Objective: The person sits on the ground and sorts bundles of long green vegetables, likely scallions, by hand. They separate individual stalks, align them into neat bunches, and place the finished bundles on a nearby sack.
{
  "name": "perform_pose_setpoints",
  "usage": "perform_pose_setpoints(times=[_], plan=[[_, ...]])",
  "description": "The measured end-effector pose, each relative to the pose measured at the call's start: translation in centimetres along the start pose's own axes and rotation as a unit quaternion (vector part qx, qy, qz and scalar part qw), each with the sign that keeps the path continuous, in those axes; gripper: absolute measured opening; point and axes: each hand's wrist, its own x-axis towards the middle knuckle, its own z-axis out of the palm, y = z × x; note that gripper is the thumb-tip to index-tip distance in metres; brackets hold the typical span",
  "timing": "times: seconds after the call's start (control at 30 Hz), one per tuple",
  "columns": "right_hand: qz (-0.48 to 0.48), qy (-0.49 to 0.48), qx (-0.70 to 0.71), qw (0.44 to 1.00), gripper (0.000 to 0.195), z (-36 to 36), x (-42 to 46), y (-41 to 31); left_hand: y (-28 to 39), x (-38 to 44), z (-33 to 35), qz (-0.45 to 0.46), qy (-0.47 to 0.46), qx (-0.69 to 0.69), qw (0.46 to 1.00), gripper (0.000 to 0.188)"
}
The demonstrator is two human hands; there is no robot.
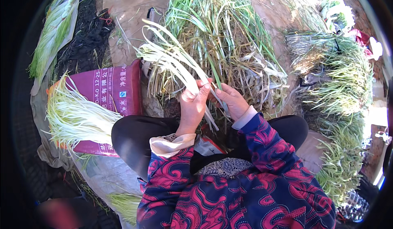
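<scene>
My left hand (193, 106) grips a small bunch of pale, leek-like stalks (176, 64). Their tops fan out up and to the left, and their thin white ends poke out below my fingers. Close beside it, my right hand (235, 101) pinches a single greener stalk (214, 70) between thumb and fingers. Both hands almost touch, above my crossed legs. Just beyond them lies a large heap of leafy green stalks (221, 41) mixed with dry brown leaves. Some fingertips are hidden behind the stalks.
On my left, a purple printed sack (130, 84) bears a bundle of pale stalks (83, 120). Bundled greens (340, 84) line the right side. Black netting (84, 35) and another long bundle (58, 29) lie at the upper left. More pale stalks (126, 206) rest at the lower left.
</scene>
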Motion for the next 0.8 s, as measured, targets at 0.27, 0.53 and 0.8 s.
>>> perform_pose_setpoints(times=[0.27,0.53,0.8], plan=[[-0.089,0.166,-0.302,0.934,0.018,-7.6,0.8,-0.4,0.4,0.8,-0.5,-0.01,0.119,-0.11,0.987,0.006],[0.154,0.344,-0.736,0.562,0.023,-22.3,-7.4,-9.1,2.0,2.2,-2.3,-0.014,0.295,-0.168,0.941,0.01],[0.196,0.399,-0.706,0.551,0.039,-31.4,-12.2,-6.8,3.4,2.7,-4.0,0.035,0.276,-0.253,0.927,0.009]])
